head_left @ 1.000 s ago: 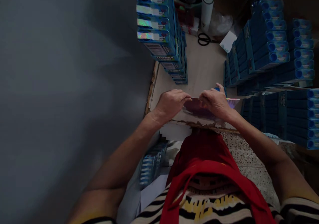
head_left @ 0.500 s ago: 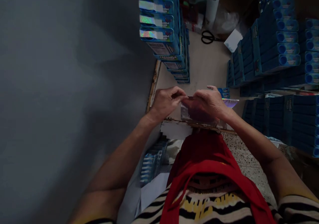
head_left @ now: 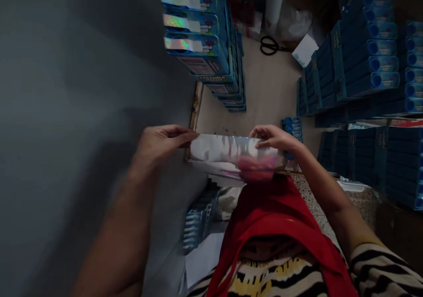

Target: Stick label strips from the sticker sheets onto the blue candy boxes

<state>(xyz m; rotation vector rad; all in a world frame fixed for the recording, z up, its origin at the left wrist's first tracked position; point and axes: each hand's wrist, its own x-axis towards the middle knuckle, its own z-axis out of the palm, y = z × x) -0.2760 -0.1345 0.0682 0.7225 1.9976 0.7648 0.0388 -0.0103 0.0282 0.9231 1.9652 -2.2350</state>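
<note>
A wide strip of shiny, clear plastic film (head_left: pixel 220 149) stretches between my two hands above the table's near edge. Its left end is pinched between the thumb and fingers of my left hand (head_left: pixel 158 145), out past the table's left side. At the other end, my right hand (head_left: pixel 276 138) grips the film's upper edge with thumb and fingertips. Reflections and a pinkish-red patch show on the film, whose lower part is blurred. Just beyond my right hand, a few small blue packs (head_left: pixel 292 127) lie on the table (head_left: pixel 264 92).
A tall stack of blue boxes (head_left: pixel 194 61) stands at the left table edge beside a grey wall (head_left: pixel 66 90). More blue boxes (head_left: pixel 366 85) are piled at the right. Black-handled scissors (head_left: pixel 269 46), a white card (head_left: pixel 304 50) and a white cylinder (head_left: pixel 274 4) are at the back.
My left hand has moved left, away from my right hand, drawing the film out between them. The view has shifted slightly.
</note>
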